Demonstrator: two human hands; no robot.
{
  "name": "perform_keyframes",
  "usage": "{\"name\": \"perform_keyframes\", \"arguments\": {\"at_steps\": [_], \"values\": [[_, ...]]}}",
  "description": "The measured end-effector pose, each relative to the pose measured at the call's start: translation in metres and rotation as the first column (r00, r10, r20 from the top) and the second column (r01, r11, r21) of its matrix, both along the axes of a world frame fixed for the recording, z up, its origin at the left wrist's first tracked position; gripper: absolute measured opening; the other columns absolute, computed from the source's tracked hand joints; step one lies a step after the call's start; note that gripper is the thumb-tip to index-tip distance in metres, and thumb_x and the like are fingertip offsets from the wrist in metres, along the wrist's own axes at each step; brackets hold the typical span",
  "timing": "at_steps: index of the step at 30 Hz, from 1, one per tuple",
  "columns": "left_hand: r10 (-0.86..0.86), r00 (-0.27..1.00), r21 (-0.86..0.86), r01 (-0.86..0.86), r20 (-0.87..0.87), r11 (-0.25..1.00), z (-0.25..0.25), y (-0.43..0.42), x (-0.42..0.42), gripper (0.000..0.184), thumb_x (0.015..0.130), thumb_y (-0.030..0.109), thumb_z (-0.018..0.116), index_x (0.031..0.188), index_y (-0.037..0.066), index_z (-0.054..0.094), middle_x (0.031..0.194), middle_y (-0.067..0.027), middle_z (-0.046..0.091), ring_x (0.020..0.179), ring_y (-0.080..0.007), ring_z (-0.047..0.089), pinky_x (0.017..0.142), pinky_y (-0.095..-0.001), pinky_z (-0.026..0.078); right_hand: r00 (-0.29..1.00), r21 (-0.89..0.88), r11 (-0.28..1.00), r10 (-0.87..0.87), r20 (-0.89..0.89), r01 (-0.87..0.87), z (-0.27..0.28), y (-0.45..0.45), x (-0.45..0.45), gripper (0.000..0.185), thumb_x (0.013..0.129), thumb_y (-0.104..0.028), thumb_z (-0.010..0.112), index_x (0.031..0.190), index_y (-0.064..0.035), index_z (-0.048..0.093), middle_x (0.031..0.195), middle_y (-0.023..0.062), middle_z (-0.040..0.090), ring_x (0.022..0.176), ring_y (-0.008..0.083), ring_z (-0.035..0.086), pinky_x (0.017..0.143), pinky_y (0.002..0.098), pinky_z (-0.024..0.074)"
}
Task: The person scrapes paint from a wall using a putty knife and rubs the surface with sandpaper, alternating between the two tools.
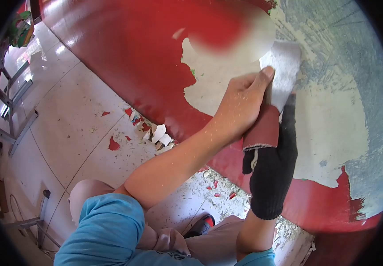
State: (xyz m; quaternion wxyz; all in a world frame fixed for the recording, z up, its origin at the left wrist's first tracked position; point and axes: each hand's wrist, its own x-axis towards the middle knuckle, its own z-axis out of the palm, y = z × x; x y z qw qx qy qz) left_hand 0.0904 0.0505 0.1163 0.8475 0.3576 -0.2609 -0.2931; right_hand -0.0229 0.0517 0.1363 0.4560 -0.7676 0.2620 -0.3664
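Observation:
A wide metal scraper (284, 66) lies with its blade against the painted surface. My right hand (273, 170), in a black knit glove, is closed round its handle end. A reddish-brown wrap (264, 128) covers the handle. My bare left hand (244, 99) is closed on the scraper's left side, its thumb at the blade's edge; its other fingers are partly hidden. Beyond the blade, a blurred peeled sheet of paint (262, 31) shows red and white. Red paint (142, 57) borders a pale bared patch (333, 128) and a scratched grey area (346, 44).
White and red paint flakes (158, 135) litter the tiled floor (76, 115) along the foot of the painted surface. More crumbs lie between my legs, near a dark shoe (200, 225). Metal-legged furniture (12, 102) stands at the left.

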Motion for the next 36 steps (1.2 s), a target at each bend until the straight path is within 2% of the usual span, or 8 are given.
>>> {"name": "perform_keyframes", "arguments": {"at_steps": [4, 9, 11, 15, 24, 27, 28, 36], "values": [[-0.075, 0.996, 0.062, 0.072, 0.051, 0.995, 0.008, 0.006, 0.018, 0.047, 0.091, 0.044, 0.052, 0.099, -0.001, 0.062, 0.087, -0.0068, 0.063, 0.067, -0.0098, 0.056, 0.061, -0.0244, 0.047, 1.000, -0.001, 1.000, 0.022, 0.021, -0.022, 0.011, 0.003, 0.013, 0.063, 0.079, -0.005, 0.041, 0.142, -0.0033, 0.030, 0.093, 0.0107, 0.061, 0.052, 0.0072, 0.049, 0.041, 0.0201, 0.0365], [-0.035, 0.999, 0.026, 0.035, 0.003, 0.999, -0.003, 0.000, 0.004, 0.045, 0.092, 0.043, 0.052, 0.099, 0.000, 0.062, 0.086, -0.0063, 0.063, 0.071, -0.0104, 0.057, 0.063, -0.0246, 0.047, 0.999, -0.281, 0.959, 0.035, -0.032, -0.043, -0.002, -0.004, 0.002, 0.064, 0.079, -0.002, 0.040, 0.142, -0.0025, 0.028, 0.092, 0.0105, 0.061, 0.053, 0.0076, 0.050, 0.040, 0.0207, 0.0366], [-0.003, 1.000, -0.060, 0.005, 0.023, 0.998, -0.012, -0.011, 0.000, 0.044, 0.095, 0.038, 0.048, 0.066, 0.004, 0.048, 0.064, 0.0038, 0.043, 0.060, -0.0059, 0.035, 0.052, -0.0250, 0.032, 0.999, 0.012, 0.999, 0.030, 0.036, -0.031, -0.001, 0.001, -0.003, 0.060, 0.083, -0.002, 0.051, 0.139, 0.0038, 0.030, 0.135, 0.0176, 0.045, 0.122, 0.0194, 0.043, 0.100, 0.0302, 0.0340], [-0.036, 0.995, 0.013, 0.038, -0.093, 0.999, 0.014, 0.010, 0.004, 0.044, 0.095, 0.038, 0.048, 0.069, 0.003, 0.051, 0.065, 0.0040, 0.045, 0.061, -0.0058, 0.036, 0.055, -0.0240, 0.034, 0.999, 0.070, 0.996, 0.050, -0.008, -0.049, 0.017, 0.007, 0.010, 0.065, 0.078, -0.003, 0.043, 0.141, -0.0013, 0.030, 0.088, 0.0108, 0.061, 0.050, 0.0091, 0.050, 0.041, 0.0214, 0.0377], [-0.079, 0.988, -0.044, 0.074, -0.132, 0.996, 0.016, 0.007, 0.004, 0.042, 0.094, 0.038, 0.050, 0.067, 0.005, 0.048, 0.064, 0.0036, 0.043, 0.059, -0.0056, 0.036, 0.051, -0.0251, 0.032, 0.982, 0.094, 0.978, 0.186, -0.013, -0.184, 0.016, -0.011, -0.006, 0.057, 0.085, -0.008, 0.043, 0.139, 0.0043, 0.031, 0.135, 0.0150, 0.043, 0.094, 0.0134, 0.060, 0.066, 0.0222, 0.0513], [-0.070, 0.986, -0.094, 0.056, -0.149, 0.994, 0.008, 0.000, 0.001, 0.042, 0.094, 0.038, 0.050, 0.068, 0.005, 0.050, 0.065, 0.0024, 0.046, 0.058, -0.0060, 0.039, 0.052, -0.0249, 0.035, 0.992, 0.165, 0.979, 0.110, 0.063, -0.119, 0.015, 0.000, -0.003, 0.056, 0.086, -0.009, 0.041, 0.139, 0.0053, 0.030, 0.135, 0.0157, 0.043, 0.090, 0.0131, 0.061, 0.065, 0.0216, 0.0511], [-0.077, 0.983, -0.075, 0.065, -0.164, 0.995, 0.008, 0.001, -0.002, 0.042, 0.094, 0.038, 0.050, 0.068, 0.005, 0.051, 0.065, 0.0018, 0.047, 0.059, -0.0064, 0.039, 0.052, -0.0249, 0.035, 0.969, 0.273, 0.959, 0.003, 0.245, -0.072, 0.012, 0.008, 0.004, 0.057, 0.088, -0.001, 0.046, 0.142, -0.0054, 0.030, 0.089, 0.0069, 0.060, 0.054, 0.0052, 0.048, 0.044, 0.0192, 0.0375], [0.033, 0.998, 0.021, -0.032, -0.055, 0.999, 0.005, 0.004, 0.008, 0.047, 0.091, 0.044, 0.052, 0.101, -0.001, 0.060, 0.083, -0.0056, 0.061, 0.067, -0.0106, 0.055, 0.061, -0.0269, 0.047, 0.978, 0.232, 0.957, 0.141, 0.156, -0.175, 0.017, 0.003, 0.004, 0.052, 0.081, -0.008, 0.049, 0.133, -0.0011, 0.044, 0.118, 0.0165, 0.058, 0.069, 0.0116, 0.061, 0.051, 0.0196, 0.0452]]}}
